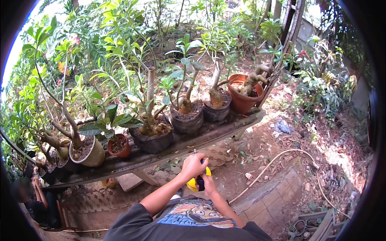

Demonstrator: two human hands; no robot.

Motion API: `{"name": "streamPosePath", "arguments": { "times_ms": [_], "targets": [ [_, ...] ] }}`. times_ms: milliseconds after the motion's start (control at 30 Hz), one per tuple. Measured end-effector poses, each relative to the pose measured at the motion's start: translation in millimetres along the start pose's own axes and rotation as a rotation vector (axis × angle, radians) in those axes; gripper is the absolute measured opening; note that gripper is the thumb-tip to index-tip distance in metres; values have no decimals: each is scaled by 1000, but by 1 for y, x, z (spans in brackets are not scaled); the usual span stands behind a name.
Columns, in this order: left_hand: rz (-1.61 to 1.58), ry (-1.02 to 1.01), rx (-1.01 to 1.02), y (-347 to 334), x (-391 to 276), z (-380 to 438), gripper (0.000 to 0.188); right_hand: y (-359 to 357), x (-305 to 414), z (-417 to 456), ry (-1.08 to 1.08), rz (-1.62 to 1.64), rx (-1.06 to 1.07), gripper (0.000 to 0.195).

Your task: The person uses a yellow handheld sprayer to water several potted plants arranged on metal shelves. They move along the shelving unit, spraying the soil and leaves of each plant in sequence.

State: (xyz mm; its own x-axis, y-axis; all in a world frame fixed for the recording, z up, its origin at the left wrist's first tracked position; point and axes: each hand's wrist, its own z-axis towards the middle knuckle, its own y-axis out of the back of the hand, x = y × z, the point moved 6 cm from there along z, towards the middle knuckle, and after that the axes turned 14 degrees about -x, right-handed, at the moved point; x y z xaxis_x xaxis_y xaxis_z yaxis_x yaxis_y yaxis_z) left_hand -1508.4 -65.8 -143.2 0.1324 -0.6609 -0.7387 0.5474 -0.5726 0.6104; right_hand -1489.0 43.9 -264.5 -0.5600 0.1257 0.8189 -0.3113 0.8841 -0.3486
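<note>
In front of my chest is a yellow pump sprayer (192, 184) with a dark blue or black head. My right hand (209, 184) grips the sprayer's dark handle part. Over the top, the fingers of my left hand (193, 165) close on the dark upper part, and a small tip pokes out beyond them. The two hands nearly touch and cover much of the head. Beyond them runs a long bench (187, 144) bearing potted desert roses. The nearest pots to my hands are a black plant bag (153, 141) and another black plant bag (187, 122).
A small terracotta pot (119, 147), a pale pot (90, 155) and a larger orange pot (244, 98) stand along the bench. A hose (268, 167) curves over the ground on the right. Another person (37, 205) sits at the far left. Wooden slats (321, 226) lie lower right.
</note>
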Motion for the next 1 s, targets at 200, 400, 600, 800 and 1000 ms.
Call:
{"name": "streamPosePath", "arguments": {
  "times_ms": [200,400,600,800,1000],
  "targets": [
    [-18,-61,-59,1,-14,-22,23,16,-6,-17,161,-11,-20,39],
    [3,-97,3,-11,-22,-43,25,26,-10,-43,197,-7,-70,38],
    [11,-120,74,-18,-45,-70,29,52,-24,-63,223,28,-86,39],
    [-9,-176,74,-26,-61,-93,25,72,-34,-79,239,2,-145,41],
    [31,-181,124,-28,-72,-101,28,79,-26,-93,244,41,-128,42]
  ]
}}
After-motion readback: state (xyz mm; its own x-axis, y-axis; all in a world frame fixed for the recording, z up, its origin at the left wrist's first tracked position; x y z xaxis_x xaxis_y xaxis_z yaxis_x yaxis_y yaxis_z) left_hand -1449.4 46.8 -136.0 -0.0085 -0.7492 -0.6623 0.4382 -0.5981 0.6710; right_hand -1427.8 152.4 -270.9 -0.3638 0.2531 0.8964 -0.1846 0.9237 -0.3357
